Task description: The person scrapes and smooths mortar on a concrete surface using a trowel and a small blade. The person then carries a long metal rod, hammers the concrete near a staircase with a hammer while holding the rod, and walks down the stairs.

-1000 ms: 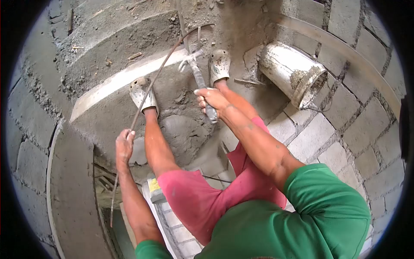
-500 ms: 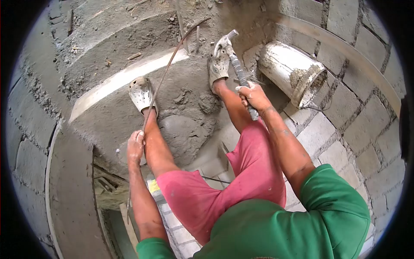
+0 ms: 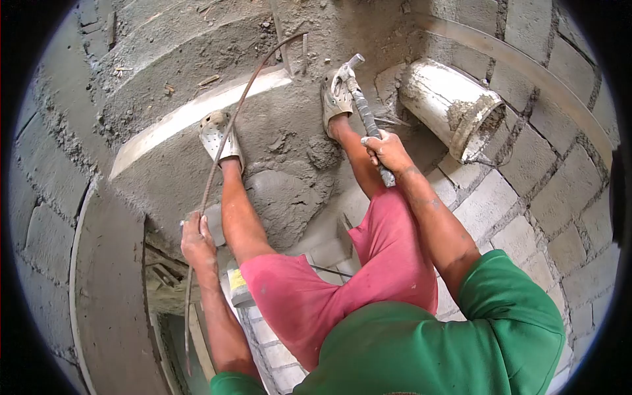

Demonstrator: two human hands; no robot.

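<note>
My right hand (image 3: 388,151) is closed around the taped handle of a claw hammer (image 3: 366,113), whose head rests up by the toe of my right clog (image 3: 336,99). My left hand (image 3: 198,241) grips a long, thin, rusty steel rod (image 3: 224,141). The rod's bent upper end reaches past my left clog (image 3: 221,141) to the far concrete step, and its lower end hangs below my forearm. Between my legs lies a mound of wet grey mortar (image 3: 283,204).
A mortar-crusted white bucket (image 3: 440,92) lies on its side at the right, against a block wall (image 3: 526,171). A pale strip (image 3: 197,118) edges the concrete step ahead. On the left, a plastered ledge (image 3: 108,283) borders a gap holding wood scraps (image 3: 164,273).
My left hand has moved left and slightly down, with the rod shifting left and its lower end now showing further below. The hammer and right hand have barely moved.
</note>
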